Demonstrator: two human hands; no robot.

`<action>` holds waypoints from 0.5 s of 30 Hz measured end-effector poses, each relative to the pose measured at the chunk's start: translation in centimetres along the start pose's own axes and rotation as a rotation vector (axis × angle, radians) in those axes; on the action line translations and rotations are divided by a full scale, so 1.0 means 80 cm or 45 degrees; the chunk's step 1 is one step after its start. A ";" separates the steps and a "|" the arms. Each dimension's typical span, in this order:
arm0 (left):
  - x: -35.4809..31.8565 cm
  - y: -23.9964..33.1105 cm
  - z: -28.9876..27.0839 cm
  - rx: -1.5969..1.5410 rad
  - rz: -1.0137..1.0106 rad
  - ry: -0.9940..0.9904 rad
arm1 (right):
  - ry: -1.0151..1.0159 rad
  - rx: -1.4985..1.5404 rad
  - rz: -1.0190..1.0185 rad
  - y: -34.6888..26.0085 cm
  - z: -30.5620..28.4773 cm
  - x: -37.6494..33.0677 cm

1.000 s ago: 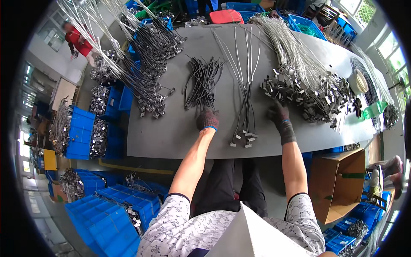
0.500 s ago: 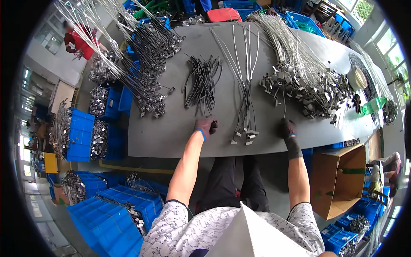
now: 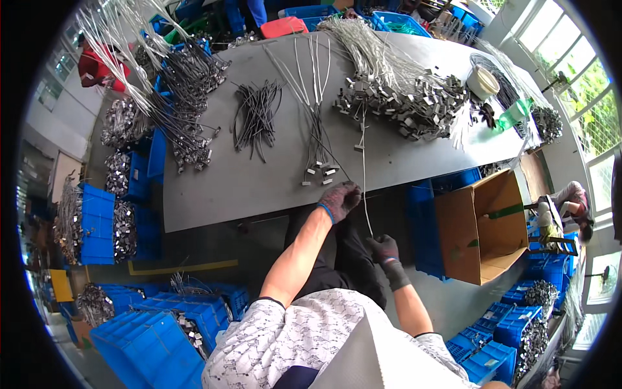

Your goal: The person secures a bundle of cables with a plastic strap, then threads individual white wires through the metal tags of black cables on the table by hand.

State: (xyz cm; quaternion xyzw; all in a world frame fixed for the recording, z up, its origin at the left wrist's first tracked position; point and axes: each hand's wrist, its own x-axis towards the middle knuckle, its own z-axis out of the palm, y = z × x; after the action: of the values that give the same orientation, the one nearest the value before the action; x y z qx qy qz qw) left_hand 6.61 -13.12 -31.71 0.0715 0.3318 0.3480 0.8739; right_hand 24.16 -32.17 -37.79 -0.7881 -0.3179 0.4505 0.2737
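A gloved right hand [image 3: 385, 249] pinches a thin pale cable [image 3: 363, 162] off the grey tabletop [image 3: 259, 181]; the left hand [image 3: 340, 198] (fingers curled) rests at its edge. A steady, straight draw should avoid snagging the clip pile [image 3: 402, 104].

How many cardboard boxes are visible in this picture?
1. The open brown cardboard box stands on the floor beside the grey table, to the right of the right hand. Others may be hidden among the blue crates.
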 end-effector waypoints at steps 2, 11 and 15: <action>-0.002 -0.017 0.012 0.068 0.006 -0.019 | 0.135 -0.417 -0.199 0.006 0.013 0.011; 0.056 -0.100 0.034 0.465 0.044 0.172 | -0.489 -1.321 -0.814 0.243 -0.098 -0.028; 0.099 -0.160 0.010 0.659 -0.026 0.450 | 0.068 -0.887 -0.079 0.265 -0.112 -0.172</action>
State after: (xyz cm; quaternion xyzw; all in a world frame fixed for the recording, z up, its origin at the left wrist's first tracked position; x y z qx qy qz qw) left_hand 18.58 -17.39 -39.83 0.2266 0.5568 0.2503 0.7589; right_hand 32.09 -57.53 -41.65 -0.8357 -0.4690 0.2854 0.0100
